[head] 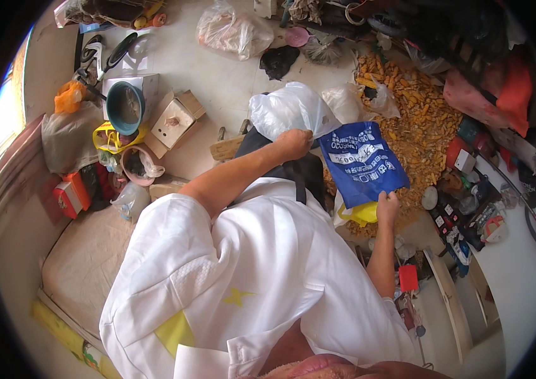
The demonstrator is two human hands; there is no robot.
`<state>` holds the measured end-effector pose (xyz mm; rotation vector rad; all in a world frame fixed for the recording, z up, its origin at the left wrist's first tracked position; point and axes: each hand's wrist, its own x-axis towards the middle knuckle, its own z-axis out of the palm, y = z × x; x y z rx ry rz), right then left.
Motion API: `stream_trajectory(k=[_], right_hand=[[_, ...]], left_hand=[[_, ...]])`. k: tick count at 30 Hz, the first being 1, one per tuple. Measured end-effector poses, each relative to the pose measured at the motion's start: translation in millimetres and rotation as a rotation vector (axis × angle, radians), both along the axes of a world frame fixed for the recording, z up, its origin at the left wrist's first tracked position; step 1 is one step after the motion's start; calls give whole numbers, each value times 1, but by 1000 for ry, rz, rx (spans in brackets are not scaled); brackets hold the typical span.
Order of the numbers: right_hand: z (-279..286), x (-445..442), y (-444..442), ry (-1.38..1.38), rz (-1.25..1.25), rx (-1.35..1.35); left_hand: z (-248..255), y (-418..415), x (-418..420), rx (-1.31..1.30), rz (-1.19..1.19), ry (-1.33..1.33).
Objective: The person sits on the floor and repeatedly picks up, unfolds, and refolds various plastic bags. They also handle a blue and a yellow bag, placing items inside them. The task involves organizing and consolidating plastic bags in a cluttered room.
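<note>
My left hand [297, 144] is closed on the rim of a white translucent plastic bag [284, 111] lying over my dark-clothed lap; its fingertips are hidden. Close to that hand is one corner of a blue printed bag [365, 163], which bears writing. My right hand [387, 206] pinches the opposite edge of the blue bag between thumb and fingers. Under it shows a yellow plastic bag [365, 214], near my right wrist. Corn cobs and loose kernels [414, 118] are heaped on the floor beyond and to the right of the blue bag.
Left stand a green basin [125, 108], an open cardboard box [178, 121] and a pink bucket [139, 163]. A small wooden stool [226, 148] is by my legs. Ahead lie a filled plastic bag [233, 32] and a black bag [278, 61]. Clutter fills the right side, with a dark metal tool [535, 222].
</note>
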<state>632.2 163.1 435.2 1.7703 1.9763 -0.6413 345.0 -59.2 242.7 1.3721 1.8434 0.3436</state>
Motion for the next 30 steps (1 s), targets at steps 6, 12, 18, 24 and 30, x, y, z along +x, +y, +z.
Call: stream_trajectory(k=[6, 12, 18, 24, 30], right_hand=[[-13, -11, 14, 199, 63, 83], [-28, -59, 44, 84, 100, -6], [-21, -86, 58, 347, 118, -59], [-1, -95, 67, 274, 74, -70], [11, -103, 56, 286, 68, -60]], left_hand=[[28, 2, -21, -118, 48, -43], [6, -10, -39, 15, 282, -47], [41, 11, -85, -47, 488, 15], [8, 23, -121, -10, 557, 14], [-5, 43, -158, -142, 580, 20]])
